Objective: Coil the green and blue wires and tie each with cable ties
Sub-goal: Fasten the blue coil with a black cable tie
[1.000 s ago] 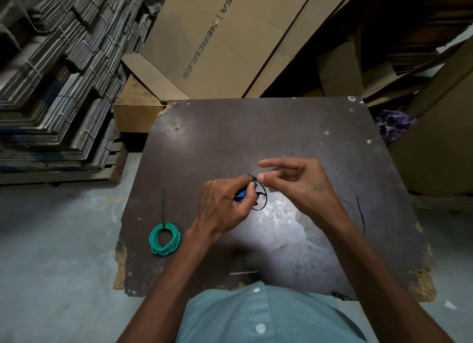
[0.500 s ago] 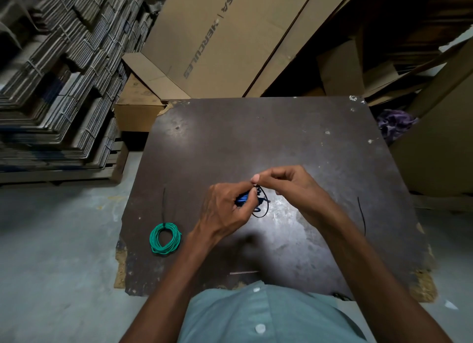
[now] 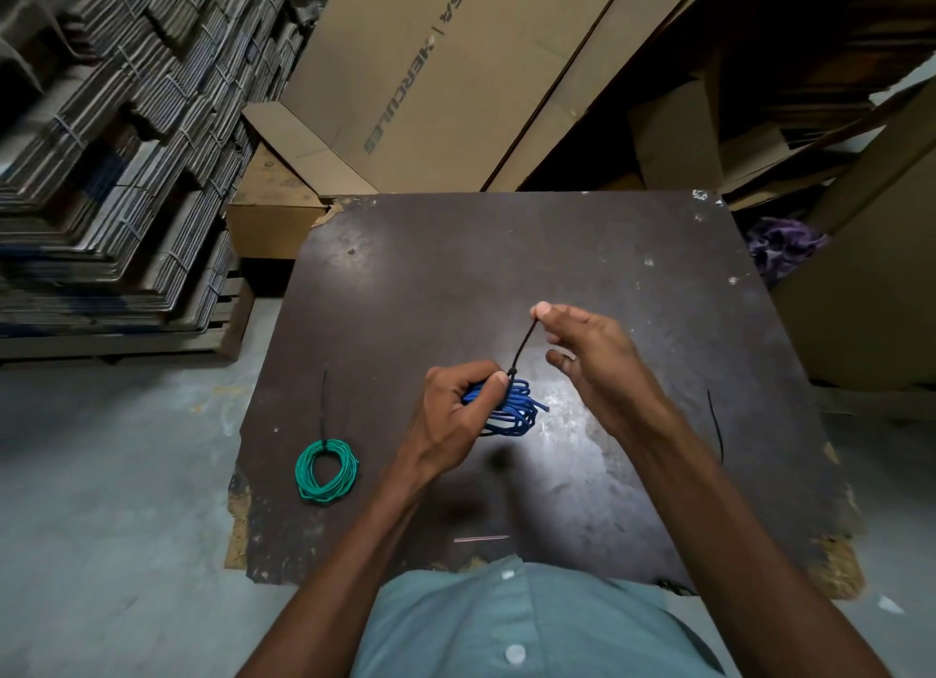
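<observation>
My left hand grips a blue wire coil above the middle of the dark table. A black cable tie wraps the coil and its tail runs up to my right hand, which pinches the tail's end between thumb and forefinger. The green wire coil lies on the table's left front, bound by a black cable tie whose tail points away from me.
A spare black cable tie lies on the table at the right. A thin metal rod lies near the front edge. Stacked flat cardboard fills the left, large boxes stand behind, and a purple cloth sits at the right.
My right hand has pulled the cable tie's tail up and away from the coil, drawing the loop tight. More of the blue coil shows beside my left hand.
</observation>
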Motion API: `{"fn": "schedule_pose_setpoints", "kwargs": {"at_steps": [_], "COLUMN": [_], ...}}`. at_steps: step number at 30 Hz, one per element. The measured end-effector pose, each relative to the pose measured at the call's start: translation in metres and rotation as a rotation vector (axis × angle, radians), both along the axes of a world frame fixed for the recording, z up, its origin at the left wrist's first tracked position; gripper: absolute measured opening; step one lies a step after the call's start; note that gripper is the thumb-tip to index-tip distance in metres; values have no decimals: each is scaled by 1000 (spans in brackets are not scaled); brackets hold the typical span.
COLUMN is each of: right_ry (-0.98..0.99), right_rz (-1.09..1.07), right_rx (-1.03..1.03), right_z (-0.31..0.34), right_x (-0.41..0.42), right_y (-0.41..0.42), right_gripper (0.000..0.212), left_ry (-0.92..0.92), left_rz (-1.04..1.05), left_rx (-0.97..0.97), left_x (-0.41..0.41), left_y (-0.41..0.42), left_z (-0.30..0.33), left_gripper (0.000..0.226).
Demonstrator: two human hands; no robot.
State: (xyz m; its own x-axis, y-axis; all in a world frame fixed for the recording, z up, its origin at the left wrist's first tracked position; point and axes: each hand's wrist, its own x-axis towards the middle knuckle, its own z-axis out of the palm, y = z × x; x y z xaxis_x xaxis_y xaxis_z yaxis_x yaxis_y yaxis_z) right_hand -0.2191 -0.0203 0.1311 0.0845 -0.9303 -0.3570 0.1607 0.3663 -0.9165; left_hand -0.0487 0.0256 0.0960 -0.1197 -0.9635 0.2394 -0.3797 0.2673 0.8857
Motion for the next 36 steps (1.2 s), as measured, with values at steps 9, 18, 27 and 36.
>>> {"fn": "schedule_pose_setpoints", "kwargs": {"at_steps": [9,18,27,36], "right_ry": [144,59,232,272], "right_rz": [321,176,72,174], "right_rx": [-53,-56,-220,-406], "right_z": [-8,-6,1,-16], "right_x": [-2,7,8,20], "right_y": [8,10,16,39], "right_gripper": [12,22,12,13], "left_ry": [175,470,261,292], "left_rz": [20,102,159,352], "left_rx": [147,389,400,517], "left_x": [4,-2,1,-3], "left_y": [-3,-2,-4,-20], "left_z": [-5,-9,-17,-33], "left_gripper": [36,39,48,51]}}
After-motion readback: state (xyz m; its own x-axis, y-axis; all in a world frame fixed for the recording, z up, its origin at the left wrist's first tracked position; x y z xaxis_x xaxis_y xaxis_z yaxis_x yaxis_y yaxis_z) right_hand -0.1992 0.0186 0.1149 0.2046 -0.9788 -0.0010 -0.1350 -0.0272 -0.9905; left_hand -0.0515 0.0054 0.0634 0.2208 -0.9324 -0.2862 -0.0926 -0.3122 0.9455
